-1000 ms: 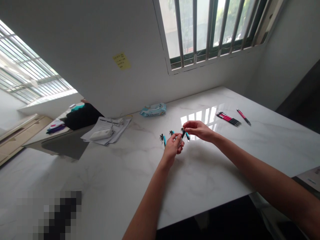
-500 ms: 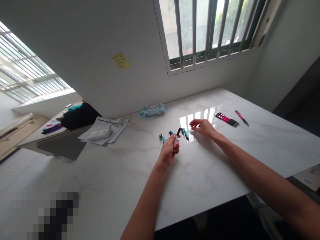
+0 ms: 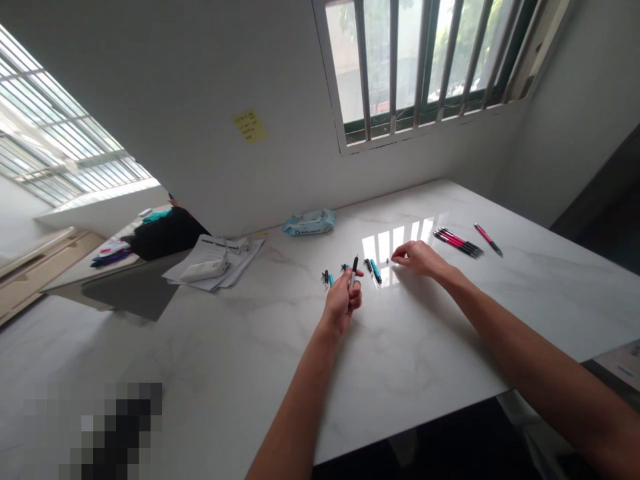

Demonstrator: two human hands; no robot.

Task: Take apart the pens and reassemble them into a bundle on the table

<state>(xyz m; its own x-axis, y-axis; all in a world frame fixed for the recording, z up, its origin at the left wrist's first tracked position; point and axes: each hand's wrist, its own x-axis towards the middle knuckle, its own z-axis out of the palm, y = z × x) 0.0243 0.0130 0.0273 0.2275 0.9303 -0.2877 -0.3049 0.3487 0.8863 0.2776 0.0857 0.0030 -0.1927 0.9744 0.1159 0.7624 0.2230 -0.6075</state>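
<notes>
My left hand point(image 3: 342, 300) is shut around a black pen point(image 3: 354, 272), which stands nearly upright in my fingers. My right hand point(image 3: 419, 259) sits apart from it, low over the white marble table point(image 3: 240, 360), with loosely curled fingers holding nothing I can see. A tiny dark piece point(image 3: 388, 260) lies just off its fingertips. Between my hands lie a teal-and-black pen part point(image 3: 376, 271) and a dark pen part point(image 3: 369, 265). Further teal-and-black pen parts point(image 3: 326, 278) lie left of my left hand.
A bundle of pink-and-black pens point(image 3: 459, 243) and a single pink pen point(image 3: 488, 239) lie to the right. Behind are a blue wipes packet point(image 3: 309, 223) and papers point(image 3: 215, 263) under a white pouch point(image 3: 201, 269). A barred window point(image 3: 420, 67) and wall stand beyond the table.
My right hand has let go of the black pen and moved right, away from my left hand. My left hand now holds the pen alone, nearly upright.
</notes>
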